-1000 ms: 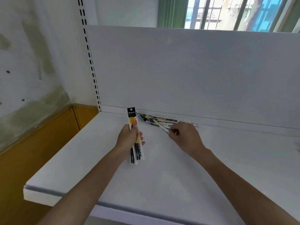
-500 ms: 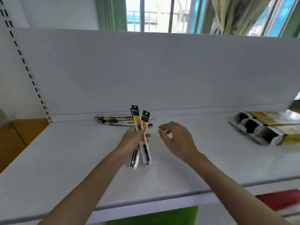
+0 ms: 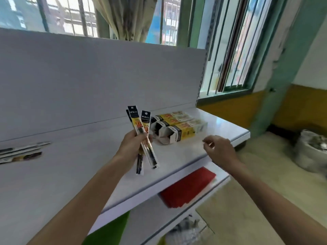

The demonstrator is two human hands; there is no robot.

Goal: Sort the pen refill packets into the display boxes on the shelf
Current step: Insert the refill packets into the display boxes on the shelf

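My left hand [image 3: 131,146] grips a few black-and-yellow pen refill packets [image 3: 142,129], fanned upright above the white shelf [image 3: 70,174]. Three yellow and black display boxes [image 3: 178,127] lie on their sides at the shelf's right end, open mouths facing left, just right of the held packets. My right hand [image 3: 218,151] hovers over the shelf's front right edge with loosely curled fingers and holds nothing. More refill packets [image 3: 19,153] lie flat at the far left of the shelf.
A white back panel [image 3: 88,76] rises behind the shelf. A lower shelf [image 3: 154,218] carries a red stack [image 3: 189,187] and a green item [image 3: 109,230]. Windows with bars stand behind and to the right. A grey sack [image 3: 311,149] sits on the floor at right.
The view has swung right, so the display boxes now sit near the middle and the loose packets at far left. My left hand now holds more packets; my right hand has moved right, empty.
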